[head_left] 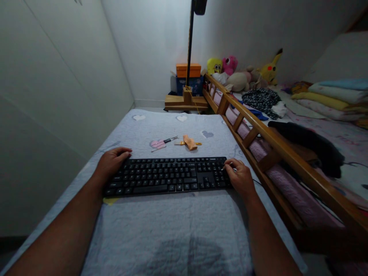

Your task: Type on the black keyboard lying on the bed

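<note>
A black keyboard (166,177) lies flat on the pale quilted cloth (149,226). Against its upper left corner rests my left hand (113,163), fingers pressed together along the edge; whether they grip the keyboard's edge is hard to see. Over the number keys at the right end, my right hand (238,174) pinches a thin white stick (223,168) that points down at the keys. Beyond the keyboard lie tweezers (169,140), a cotton swab (158,148), and a folded orange cloth (189,142) on top of a yellow-handled brush (199,143).
A wooden bed rail (253,122) runs along the right side, with clothes, folded blankets (336,99) and plush toys (241,78) beyond it. Behind the far edge stand a wooden-based pole (188,46) and an orange box (188,70). A cable leaves the keyboard's right side.
</note>
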`<state>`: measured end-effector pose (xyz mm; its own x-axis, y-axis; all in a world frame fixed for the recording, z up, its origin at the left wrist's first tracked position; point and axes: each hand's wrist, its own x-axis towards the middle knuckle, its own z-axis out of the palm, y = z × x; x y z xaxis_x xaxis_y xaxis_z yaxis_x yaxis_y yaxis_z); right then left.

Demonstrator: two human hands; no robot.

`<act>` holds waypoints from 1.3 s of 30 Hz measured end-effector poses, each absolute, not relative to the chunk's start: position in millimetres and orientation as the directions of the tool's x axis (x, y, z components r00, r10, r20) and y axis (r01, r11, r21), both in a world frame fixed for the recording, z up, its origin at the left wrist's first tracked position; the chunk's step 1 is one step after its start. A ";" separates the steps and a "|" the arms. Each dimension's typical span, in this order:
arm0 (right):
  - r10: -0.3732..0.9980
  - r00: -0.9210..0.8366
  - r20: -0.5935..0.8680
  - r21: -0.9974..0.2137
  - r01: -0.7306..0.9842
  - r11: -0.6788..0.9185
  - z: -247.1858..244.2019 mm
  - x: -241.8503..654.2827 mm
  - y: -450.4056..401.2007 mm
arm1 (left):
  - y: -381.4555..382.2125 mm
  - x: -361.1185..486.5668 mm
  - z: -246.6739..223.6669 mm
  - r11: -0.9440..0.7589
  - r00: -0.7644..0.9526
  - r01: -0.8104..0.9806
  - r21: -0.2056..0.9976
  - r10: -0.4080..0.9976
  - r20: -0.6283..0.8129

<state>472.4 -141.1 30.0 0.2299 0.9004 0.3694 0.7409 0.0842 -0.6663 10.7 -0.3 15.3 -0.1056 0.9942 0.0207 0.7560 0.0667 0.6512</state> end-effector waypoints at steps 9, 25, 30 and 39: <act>0.896 0.230 0.380 -0.660 0.746 0.088 30.6 470.1 -141.4 | -2.1 14.7 19.4 0.078 -0.111 0.759 0.647 0.994 0.011; 0.877 0.274 0.395 -0.683 0.726 0.081 26.1 469.4 -138.3 | -1.8 12.4 18.1 0.058 -0.102 0.759 0.648 0.994 0.031; 0.881 0.269 0.389 -0.676 0.734 0.074 26.7 469.6 -139.5 | -1.8 13.0 19.3 0.061 -0.090 0.742 0.668 0.996 0.010; 0.900 0.224 0.375 -0.645 0.760 0.079 28.0 473.8 -140.2 | -0.2 12.2 17.5 0.069 -0.096 0.758 0.649 0.995 0.006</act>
